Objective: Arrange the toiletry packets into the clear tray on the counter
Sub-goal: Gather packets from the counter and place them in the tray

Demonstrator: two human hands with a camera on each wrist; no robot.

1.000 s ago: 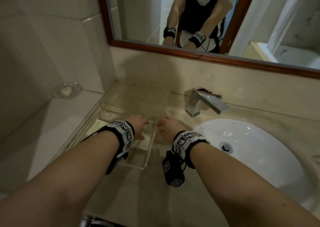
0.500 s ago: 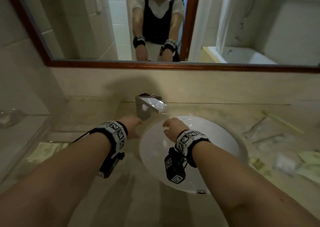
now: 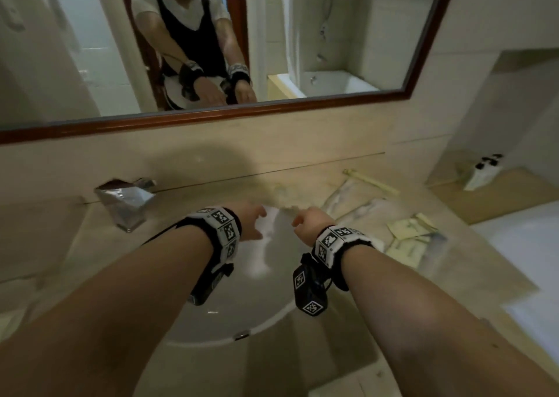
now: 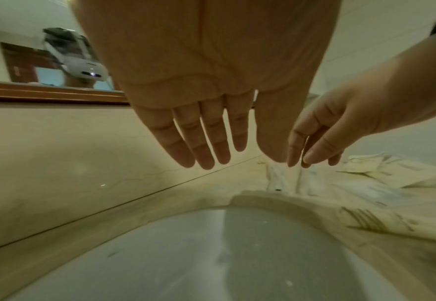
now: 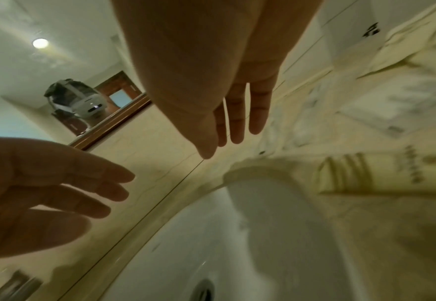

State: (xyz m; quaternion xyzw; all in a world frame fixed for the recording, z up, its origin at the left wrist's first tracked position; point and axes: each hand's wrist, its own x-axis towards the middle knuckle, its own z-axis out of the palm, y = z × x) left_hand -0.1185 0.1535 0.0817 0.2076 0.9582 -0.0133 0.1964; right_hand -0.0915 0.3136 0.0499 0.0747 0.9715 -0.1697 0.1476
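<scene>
A: Starting at the left: the chrome square-bodied faucet stands behind the white oval sink basin, and the clear tray isn't in any view right now.

B: So where are the hands?

A: Both hang over the basin. The left hand is released, fingers straight and spread, holding nothing; the left wrist view shows that plainly. The right hand is just beside it, apart from it, fingers loosely extended and also empty.

B: And the packets?

A: On the beige marble counter to the right of the basin: a loose scatter of pale cream and white flat toiletry packets, some overlapping, one lying close to the basin's rim. A long thin cream stick-shaped packet sits farther back near the wall.

B: What worries you?

A: The pile, mostly. The packets look thin and slick, so I'd guess a pinch at an overlapped edge could lift two or drag a neighbour toward the rim and into the basin. Flat ones may also resist being picked off smooth stone; sliding one to an edge could tip it in. And since the tray is out of sight, carrying across the basin risks a drop over the drain.
</scene>
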